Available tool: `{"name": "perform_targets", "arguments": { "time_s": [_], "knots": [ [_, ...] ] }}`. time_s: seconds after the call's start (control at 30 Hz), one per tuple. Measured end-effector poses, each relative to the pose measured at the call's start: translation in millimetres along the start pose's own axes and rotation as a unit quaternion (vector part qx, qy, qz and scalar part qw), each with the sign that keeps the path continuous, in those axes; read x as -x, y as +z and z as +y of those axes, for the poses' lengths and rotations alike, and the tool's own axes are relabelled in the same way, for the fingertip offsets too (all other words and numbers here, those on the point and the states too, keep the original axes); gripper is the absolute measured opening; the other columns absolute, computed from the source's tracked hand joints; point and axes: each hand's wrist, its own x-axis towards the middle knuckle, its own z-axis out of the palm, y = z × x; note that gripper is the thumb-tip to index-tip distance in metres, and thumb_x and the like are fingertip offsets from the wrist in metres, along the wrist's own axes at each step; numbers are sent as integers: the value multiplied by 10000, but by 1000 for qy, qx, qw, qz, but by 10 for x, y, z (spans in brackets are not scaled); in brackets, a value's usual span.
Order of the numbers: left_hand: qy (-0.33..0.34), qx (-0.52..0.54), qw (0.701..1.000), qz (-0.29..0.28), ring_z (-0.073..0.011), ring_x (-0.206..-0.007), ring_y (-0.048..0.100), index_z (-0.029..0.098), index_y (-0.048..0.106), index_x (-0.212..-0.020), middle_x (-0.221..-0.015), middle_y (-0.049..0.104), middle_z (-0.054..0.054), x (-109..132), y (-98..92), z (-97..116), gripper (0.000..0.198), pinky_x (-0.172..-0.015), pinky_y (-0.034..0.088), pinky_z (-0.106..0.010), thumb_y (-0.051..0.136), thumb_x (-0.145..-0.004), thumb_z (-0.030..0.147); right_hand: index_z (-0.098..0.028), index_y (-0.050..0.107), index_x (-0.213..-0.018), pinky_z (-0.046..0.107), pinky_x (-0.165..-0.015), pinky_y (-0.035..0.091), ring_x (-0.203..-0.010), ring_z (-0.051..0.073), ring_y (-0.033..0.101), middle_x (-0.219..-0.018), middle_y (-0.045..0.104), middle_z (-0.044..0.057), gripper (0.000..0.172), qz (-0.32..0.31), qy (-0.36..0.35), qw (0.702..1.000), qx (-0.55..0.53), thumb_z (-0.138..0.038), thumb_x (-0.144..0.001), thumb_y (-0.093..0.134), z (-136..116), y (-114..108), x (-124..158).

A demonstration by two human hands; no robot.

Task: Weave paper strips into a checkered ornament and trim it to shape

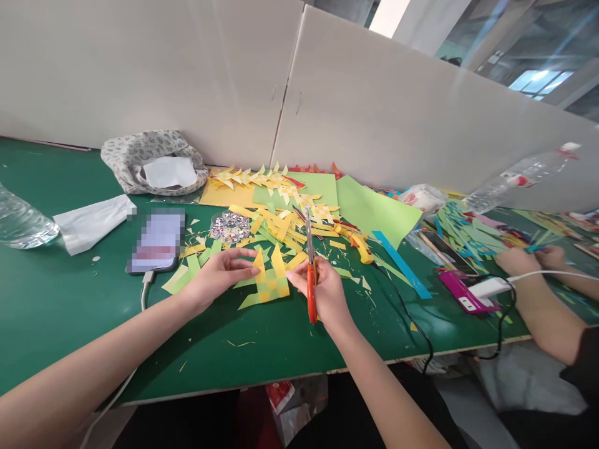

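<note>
A small yellow and green woven paper piece (pixel 272 287) stands just above the green table, its pointed strips sticking upward. My left hand (pixel 219 274) pinches its left edge between thumb and fingers. Wrapped in my right hand (pixel 330 296) are scissors (pixel 311 293) with orange handles, their blades pointing up and away from me. That hand's thumb and fingertip also reach the right edge of the woven piece. Behind both hands lies a heap of yellow and green paper strips (pixel 276 226). A long woven paper chain (pixel 262 179) with pointed tips rests on coloured sheets further back.
A yellow glue gun (pixel 360 244) with a black cord lies to the right, near a blue strip (pixel 402 265). On the left are a charging phone (pixel 159 240), sequins (pixel 230 226) and a cloth bag (pixel 126 159). A co-worker's hands (pixel 524 265) are beyond a purple power strip (pixel 461 290).
</note>
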Motion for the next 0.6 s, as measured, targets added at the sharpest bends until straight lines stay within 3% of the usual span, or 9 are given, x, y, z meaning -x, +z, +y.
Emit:
{"name": "perform_targets", "arguments": {
  "time_s": [0.2, 0.33, 0.6],
  "knots": [
    [-19, 7, 1000, -5, -139, -684, 602, 209, 584, -1037, -823, 688, -17, -1, -13, -1, 468, -551, 406, -221, 731, -626, 379, -214, 465, -738, 253, -559, 388, -564, 109, 466, -682, 516, -39, 329, 60, -12, 997, 40, -338, -585, 729, 16, -26, -9],
    [-10, 13, 1000, 9, -86, -547, 515, 208, 580, -996, -767, 665, 6, -19, -32, -30, 434, -480, 340, -201, 719, -635, 403, -215, 453, -726, 258, -584, 401, -581, 111, 481, -683, 516, -41, 311, 62, -8, 997, 41, -295, -588, 720, 32, -26, -17],
    [1, 37, 999, -10, -85, -580, 524, 187, 552, -939, -754, 645, -1, 29, 13, 22, 350, -487, 333, -188, 699, -675, 363, -211, 472, -723, 312, -656, 489, -710, 167, 594, -781, 609, 5, 285, -77, 29, 994, -71, -288, -584, 709, -59, 42, 56]
  ]
}}
